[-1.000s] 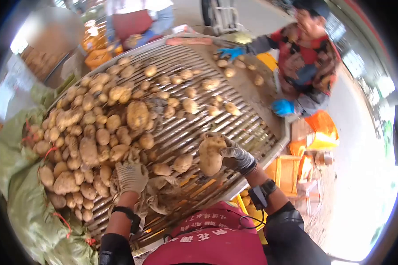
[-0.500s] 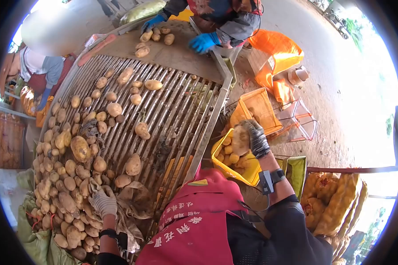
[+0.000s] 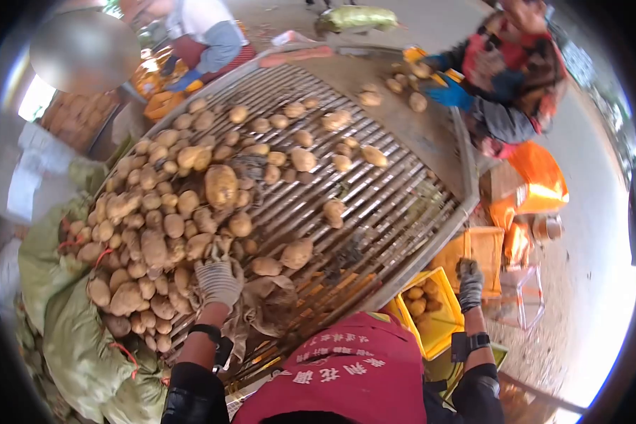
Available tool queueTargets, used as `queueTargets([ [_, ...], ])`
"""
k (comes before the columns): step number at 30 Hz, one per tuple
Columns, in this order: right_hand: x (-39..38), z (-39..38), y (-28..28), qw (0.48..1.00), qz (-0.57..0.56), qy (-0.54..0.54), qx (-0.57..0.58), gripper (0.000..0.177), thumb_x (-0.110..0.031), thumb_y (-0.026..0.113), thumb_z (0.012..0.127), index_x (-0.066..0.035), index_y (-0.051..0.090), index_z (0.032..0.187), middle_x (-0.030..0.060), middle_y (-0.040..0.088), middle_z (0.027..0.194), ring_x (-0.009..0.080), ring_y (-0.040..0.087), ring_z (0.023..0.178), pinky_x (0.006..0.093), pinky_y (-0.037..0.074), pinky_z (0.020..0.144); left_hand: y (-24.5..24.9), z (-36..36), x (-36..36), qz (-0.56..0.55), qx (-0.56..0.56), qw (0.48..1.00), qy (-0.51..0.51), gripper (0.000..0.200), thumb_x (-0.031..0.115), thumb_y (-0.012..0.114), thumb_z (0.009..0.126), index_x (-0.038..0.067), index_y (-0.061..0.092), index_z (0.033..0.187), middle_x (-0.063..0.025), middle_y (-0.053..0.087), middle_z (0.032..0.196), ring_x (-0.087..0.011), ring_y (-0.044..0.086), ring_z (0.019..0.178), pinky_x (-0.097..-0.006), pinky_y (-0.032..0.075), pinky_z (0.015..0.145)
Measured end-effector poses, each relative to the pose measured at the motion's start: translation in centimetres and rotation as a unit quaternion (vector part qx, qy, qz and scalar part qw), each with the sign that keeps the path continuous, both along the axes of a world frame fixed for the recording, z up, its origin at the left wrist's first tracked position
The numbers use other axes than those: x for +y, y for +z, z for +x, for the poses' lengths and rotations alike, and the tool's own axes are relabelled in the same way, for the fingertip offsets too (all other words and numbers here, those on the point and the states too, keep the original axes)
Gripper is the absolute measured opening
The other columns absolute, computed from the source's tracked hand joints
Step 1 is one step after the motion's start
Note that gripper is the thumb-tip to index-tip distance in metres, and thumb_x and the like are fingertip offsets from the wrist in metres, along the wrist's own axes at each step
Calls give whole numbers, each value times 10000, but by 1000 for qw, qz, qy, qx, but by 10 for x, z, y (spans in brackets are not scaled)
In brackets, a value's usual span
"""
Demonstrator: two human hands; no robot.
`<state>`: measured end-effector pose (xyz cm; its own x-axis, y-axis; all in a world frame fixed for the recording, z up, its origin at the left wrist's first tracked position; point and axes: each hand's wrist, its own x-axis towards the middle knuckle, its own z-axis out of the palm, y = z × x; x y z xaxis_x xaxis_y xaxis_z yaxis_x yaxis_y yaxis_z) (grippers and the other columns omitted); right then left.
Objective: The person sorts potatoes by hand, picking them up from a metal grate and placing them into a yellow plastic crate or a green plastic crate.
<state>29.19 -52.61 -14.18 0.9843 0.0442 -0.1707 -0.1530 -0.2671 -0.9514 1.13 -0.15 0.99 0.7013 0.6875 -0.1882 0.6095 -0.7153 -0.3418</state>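
Note:
My left hand [image 3: 219,281], in a striped grey glove, rests on the near edge of a large potato heap [image 3: 155,244]. Its fingers are stretched out and apart, touching the potatoes. A crumpled brown rag [image 3: 270,300] lies right beside it on the slatted rack [image 3: 396,212]. My right hand [image 3: 469,283], gloved in grey with dark fingertips, is over the near edge of an orange basket [image 3: 484,247]; its fingers are curled in, with no potato showing in them. Just left of that hand stands a yellow basket [image 3: 442,339] with several potatoes inside.
Across the rack a person [image 3: 509,85] in blue gloves handles potatoes on a flat board [image 3: 346,74]. Another person [image 3: 205,42] sits at the far left. Green sacks [image 3: 78,346] lie at left. A wire frame [image 3: 526,297] and an orange bag [image 3: 537,177] are at right.
My view has swung left. The potato that my right hand held over the baskets has left its grip. My left hand stays at the heap's near edge.

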Motion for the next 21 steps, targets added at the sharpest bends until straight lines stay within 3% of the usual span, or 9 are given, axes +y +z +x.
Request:
queueTargets([
  [2, 76, 23, 80, 993, -52, 80, -65, 160, -174, 554, 989, -34, 630, 1000, 0, 591, 813, 72, 528, 730, 236, 465, 653, 1, -4, 1, -16, -42, 999, -25, 685, 340, 493, 850, -45, 394, 1408, -216, 600, 1213, -330, 600, 1003, -486, 365, 918],
  [5, 185, 49, 88, 962, 103, 239, -80, 179, -191, 587, 967, -37, 642, 1040, 25, 662, 877, 105, 597, 781, 251, 487, 682, -7, -10, 5, -23, -77, 996, -35, 678, 330, 492, 848, -38, 397, 1409, -213, 568, 1279, -330, 566, 1113, -521, 347, 969],
  [8, 323, 6, 146, 869, -97, 434, -217, 220, -202, 612, 921, -44, 621, 1073, 147, 684, 906, 247, 665, 812, 359, 531, 729, -13, -13, 4, 0, -156, 986, -50, 675, 321, 479, 854, -32, 380, 1421, -204, 520, 1352, -324, 508, 1222, -554, 310, 1026],
  [10, 403, -23, 156, 790, -62, 530, -301, 320, -267, 651, 885, -35, 597, 1098, 194, 676, 933, 344, 664, 888, 420, 521, 797, -2, -9, 3, -54, -133, 990, 1, 671, 317, 464, 860, -26, 371, 1429, -197, 485, 1393, -317, 470, 1270, -569, 279, 1059],
  [12, 472, -57, 193, 774, -136, 573, -234, 395, -303, 673, 860, -9, 582, 1108, 232, 653, 1020, 373, 639, 973, 416, 510, 841, 3, -8, 5, -103, -77, 992, 0, 666, 321, 460, 863, -25, 375, 1426, -192, 505, 1376, -310, 483, 1256, -558, 287, 1054],
  [14, 542, -70, 171, 784, -173, 533, -269, 508, -349, 706, 817, -38, 558, 1190, 259, 577, 1194, 387, 585, 1092, 441, 485, 895, 6, -8, 6, -126, -54, 990, 22, 675, 332, 468, 861, -24, 376, 1426, -186, 517, 1367, -298, 488, 1253, -548, 287, 1053],
  [16, 588, -90, 173, 802, -259, 449, -297, 690, -392, 724, 788, -91, 464, 1351, 246, 433, 1393, 420, 512, 1199, 477, 451, 968, -16, -15, 6, -4, -181, 982, -47, 458, 331, 503, 844, 48, 620, 1184, -157, 609, 1223, -279, 552, 1150, -555, 319, 999],
  [17, 598, -101, 176, 797, -256, 458, -300, 690, -392, 724, 788, -91, 464, 1351, 246, 433, 1393, 420, 512, 1199, 477, 451, 968, 1, -11, 6, -63, -100, 993, -19, 677, 344, 476, 861, -15, 377, 1426, -175, 539, 1344, -274, 491, 1252, -534, 289, 1035],
  [21, 612, -121, 172, 810, -349, 421, -211, 908, -435, 756, 749, -146, 302, 1481, 205, 295, 1511, 438, 455, 1266, 496, 396, 1055, 5, -4, 10, -138, -18, 990, 17, 632, 362, 481, 869, 16, 435, 1396, -158, 574, 1305, -276, 516, 1224, -531, 284, 1031],
])
